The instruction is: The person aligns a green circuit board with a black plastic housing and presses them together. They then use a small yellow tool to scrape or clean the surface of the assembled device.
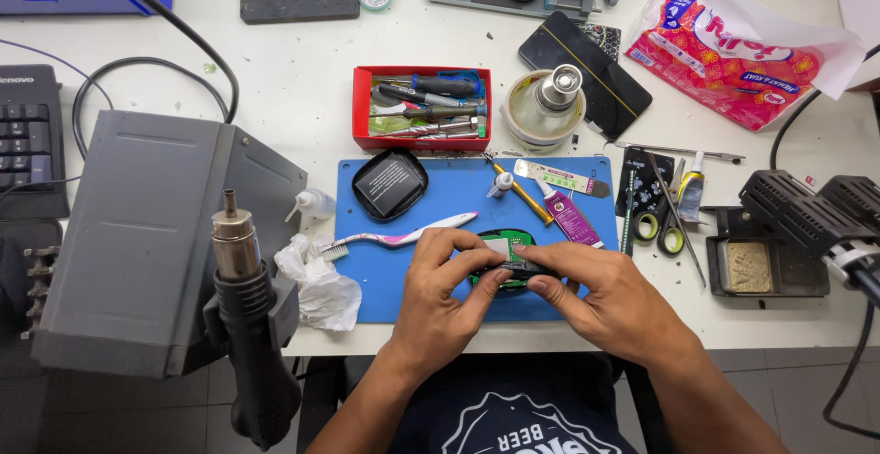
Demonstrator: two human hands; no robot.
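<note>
Head view, bench seen from above.

Item 1: left hand [438, 275], fingers curled, thumb and forefinger pinching the near-left edge of a small green circuit board [507, 254]. Board rests on the blue mat [394, 280], near its front edge, roughly centred.

Item 2: right hand [600, 289], fingers bent, tips gripping the board's right side and a dark part on it; which part cannot be told.

Item 3: black cover [390, 184], lying apart on the mat's upper left.

Item 4: toothbrush [403, 234], pink and white, just beside the left hand.

Item 5: glue tube [568, 214] and a yellow-handled tool [518, 193], above the board.

Item 6: red tray [362, 106] of screwdrivers; scissors [662, 220] at right; hot-air handle [246, 307] holstered at left; crumpled tissue [321, 284].

Handling note, as judgement: keep both grips on the board's edges, pressure even and light, board held flat over the mat so any loosened piece drops there; avoid flexing it or touching its soldered face.
</note>
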